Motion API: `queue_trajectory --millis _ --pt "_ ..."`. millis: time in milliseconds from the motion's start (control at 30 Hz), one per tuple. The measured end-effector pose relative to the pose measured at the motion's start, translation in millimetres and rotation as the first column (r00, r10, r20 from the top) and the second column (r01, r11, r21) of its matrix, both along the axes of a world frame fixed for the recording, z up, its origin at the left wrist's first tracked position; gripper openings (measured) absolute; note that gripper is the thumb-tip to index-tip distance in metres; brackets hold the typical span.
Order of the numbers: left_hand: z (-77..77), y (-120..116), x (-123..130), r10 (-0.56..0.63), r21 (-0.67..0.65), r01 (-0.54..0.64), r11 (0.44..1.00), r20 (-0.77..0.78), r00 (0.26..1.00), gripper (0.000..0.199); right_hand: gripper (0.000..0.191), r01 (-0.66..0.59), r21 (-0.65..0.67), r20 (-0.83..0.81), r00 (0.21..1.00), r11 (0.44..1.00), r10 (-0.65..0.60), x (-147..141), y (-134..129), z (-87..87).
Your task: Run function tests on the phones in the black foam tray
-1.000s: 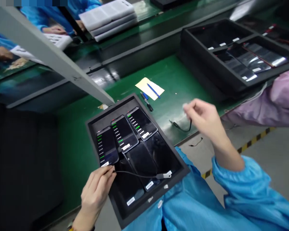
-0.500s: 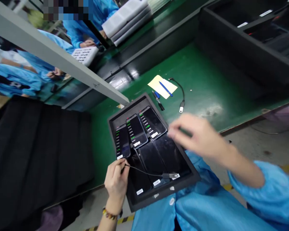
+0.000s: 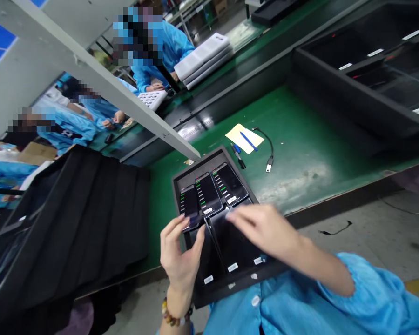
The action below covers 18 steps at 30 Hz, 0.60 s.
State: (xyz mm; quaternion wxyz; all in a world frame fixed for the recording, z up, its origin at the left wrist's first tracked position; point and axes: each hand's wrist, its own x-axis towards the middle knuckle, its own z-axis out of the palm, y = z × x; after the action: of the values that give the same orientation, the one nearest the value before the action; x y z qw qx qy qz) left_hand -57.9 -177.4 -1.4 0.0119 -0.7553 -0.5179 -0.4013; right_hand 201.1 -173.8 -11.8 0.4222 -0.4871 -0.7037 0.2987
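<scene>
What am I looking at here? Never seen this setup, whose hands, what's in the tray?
One picture, from a camera worn on a person's head, looking down at their own two bare hands. A black tray on their lap, its far end on a green bench, holds several phones; three far ones show lit screens. The left hand grips the leftmost lit phone. The right hand hovers open over the dark phones. On the bench: a short cable, pens and a paper slip. Co-workers in blue sit beyond.

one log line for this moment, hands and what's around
left hand: on leftmost lit phone | right hand: over dark phones | tray: on lap and bench edge | bench: cable, pens, note
</scene>
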Motion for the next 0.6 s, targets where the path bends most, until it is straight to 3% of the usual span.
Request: queue_trajectory --millis 67,133,267,367,433,500,567,600 --pt "10.2 14.0 11.1 -0.079 0.011 0.079 0.997 -0.001 0.997 0.036 0.054 0.142 -0.089 -0.040 0.988 0.986 -0.146 38.3 31.9 -0.3" --pt "16.1 25.0 21.1 -0.157 0.014 0.157 0.987 -0.046 0.987 0.028 0.056 0.295 -0.243 -0.037 0.949 0.924 -0.312 70.3 72.2 -9.8" --pt "16.9 36.7 29.1 -0.211 0.000 0.212 0.977 -0.112 0.971 0.018 0.058 0.454 -0.243 0.019 0.886 0.857 -0.464 103.5 150.8 -34.1" --pt "11.6 40.3 35.4 -0.223 -0.065 0.217 0.974 -0.112 0.968 0.017 0.057 0.530 -0.205 0.040 0.845 0.823 -0.533 108.6 179.2 -35.1" --pt "8.9 40.3 51.4 -0.290 -0.141 0.270 0.952 -0.148 0.946 0.018 0.059 0.563 -0.155 0.028 0.824 0.812 -0.566 114.5 169.9 -30.1" --pt "7.8 38.5 81.5 -0.454 -0.248 0.401 0.882 -0.222 0.863 0.022 0.060 0.580 -0.090 -0.007 0.813 0.810 -0.583 130.0 134.2 -32.2" --pt "6.0 36.7 124.6 -0.659 -0.384 0.546 0.745 -0.297 0.691 0.031 0.054 0.616 -0.045 -0.051 0.785 0.787 -0.617 155.5 77.0 -53.0" --pt "3.5 36.7 149.5 -0.740 -0.450 0.592 0.669 -0.328 0.587 0.038 0.053 0.667 -0.054 -0.067 0.740 0.743 -0.669 170.5 44.0 -72.5"
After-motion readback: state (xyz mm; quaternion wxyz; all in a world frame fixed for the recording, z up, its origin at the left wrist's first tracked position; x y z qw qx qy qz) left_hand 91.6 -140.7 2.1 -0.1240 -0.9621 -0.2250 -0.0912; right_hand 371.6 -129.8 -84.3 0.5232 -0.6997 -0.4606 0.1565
